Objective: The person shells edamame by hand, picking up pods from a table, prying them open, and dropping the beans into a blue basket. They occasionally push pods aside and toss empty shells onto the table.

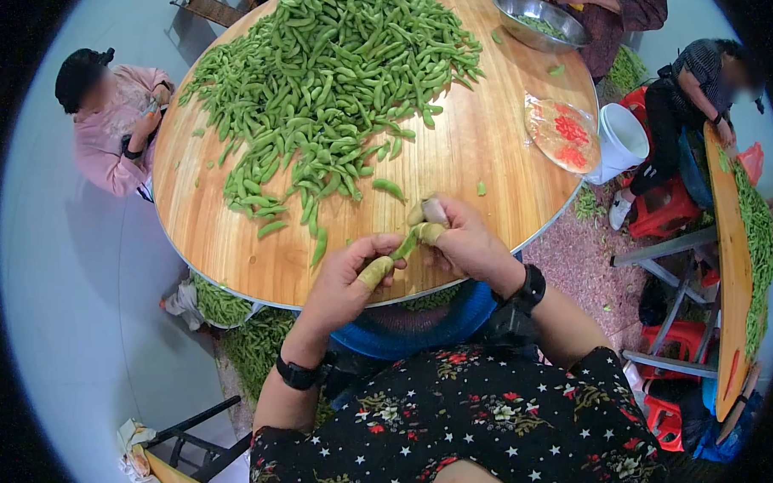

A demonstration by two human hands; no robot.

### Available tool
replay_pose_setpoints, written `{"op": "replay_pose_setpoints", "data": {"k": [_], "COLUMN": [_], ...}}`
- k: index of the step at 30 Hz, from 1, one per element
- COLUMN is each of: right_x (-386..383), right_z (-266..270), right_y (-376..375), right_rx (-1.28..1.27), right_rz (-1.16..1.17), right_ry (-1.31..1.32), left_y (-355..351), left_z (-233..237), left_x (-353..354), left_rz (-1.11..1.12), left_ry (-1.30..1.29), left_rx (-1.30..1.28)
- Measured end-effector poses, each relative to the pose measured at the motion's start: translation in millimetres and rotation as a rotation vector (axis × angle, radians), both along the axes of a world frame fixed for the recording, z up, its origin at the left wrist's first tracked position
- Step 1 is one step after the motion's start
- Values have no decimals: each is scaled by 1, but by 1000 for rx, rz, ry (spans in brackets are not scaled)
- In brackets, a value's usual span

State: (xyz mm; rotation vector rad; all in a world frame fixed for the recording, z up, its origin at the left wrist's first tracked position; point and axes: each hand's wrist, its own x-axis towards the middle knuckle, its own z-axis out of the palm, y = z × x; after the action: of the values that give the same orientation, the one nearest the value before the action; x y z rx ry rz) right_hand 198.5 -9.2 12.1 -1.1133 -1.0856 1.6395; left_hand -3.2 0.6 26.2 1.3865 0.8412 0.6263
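Between my two hands, over the near edge of the round wooden table, is a green soybean pod. My left hand pinches one end of it, thumb on top. At its other end my right hand grips with thumb and forefinger; coverings show on some fingertips. Just beyond my hands spreads a large heap of soybean pods. One loose pod lies close to my right hand, and another pod lies by my left.
A blue tub sits below the table edge before me. Right of the heap are a metal bowl, a flat plastic package and a white bucket. Other people sit left and right. More pods lie on the floor.
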Motion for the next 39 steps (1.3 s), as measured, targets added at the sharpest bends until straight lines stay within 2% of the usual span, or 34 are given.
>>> {"op": "replay_pose_setpoints", "data": {"k": [2, 3, 5, 6, 7, 10, 12, 16, 18, 19, 21, 22, 24, 25, 27, 28, 30, 31, 32, 33, 35, 37, 39], "right_x": [-3, -3, -1, -6, -9, -13, -14, -8, -14, -13, -7, -7, -9, -10, -10, -9, -7, -6, -4, -3, 0, 0, -2], "right_z": [10, 7, -2, 4, 7, 14, 22, 17, 5, 5, 7, 5, -2, -1, 3, 9, 23, 21, 19, 17, 12, 14, 17], "right_y": [-6, -9, -17, -20, -21, -23, -23, -20, -21, -21, -20, -21, -22, -21, -19, -21, -26, -28, -31, -34, -41, -43, -40], "right_rx": [148, 148, 421, 582, 582, 494, 95, -15, 287, 286, 567, 570, 899, 902, 852, 854, 544, 545, 560, 576, 559, 619, 585], "right_rz": [-233, -231, -186, -153, -153, -146, -93, 36, -63, -62, -26, -20, -62, -57, 12, 17, 181, 189, 331, 469, 552, 628, 609], "right_ry": [-163, -163, -424, -426, -427, -460, -74, 34, -151, -150, -556, -552, -761, -757, -718, -714, -500, -492, -479, -467, -477, -529, -503], "left_y": [0, -1, -3, -5, -7, -12, -16, -15, -14, -14, -14, -16, -22, -23, -26, -30, -43, -50, -56, -61, -65, -60, -45], "left_z": [-10, -14, -12, -10, -6, 6, 10, 1, -8, -9, -9, -8, -6, -7, -10, -7, 9, 12, 19, 29, 33, 28, 19], "left_x": [2, 3, 4, 5, 6, 10, 10, 7, 8, 9, 14, 17, 22, 20, 18, 13, -13, -35, -54, -73, -99, -92, -77], "left_rz": [64, 128, 141, 152, 152, 156, 143, 166, 126, 127, 84, 90, 231, 236, 279, 285, 334, 367, 434, 406, 321, 386, 452], "left_ry": [-10, -20, 20, 59, 59, 93, 162, -3, 202, 202, 270, 274, 207, 210, 70, 73, 209, 296, 348, 536, 915, 931, 941], "left_rx": [38, 74, 112, 152, 151, 211, 331, 154, 791, 789, 960, 961, 541, 541, 200, 200, 333, 371, 289, 333, 697, 772, 855]}}
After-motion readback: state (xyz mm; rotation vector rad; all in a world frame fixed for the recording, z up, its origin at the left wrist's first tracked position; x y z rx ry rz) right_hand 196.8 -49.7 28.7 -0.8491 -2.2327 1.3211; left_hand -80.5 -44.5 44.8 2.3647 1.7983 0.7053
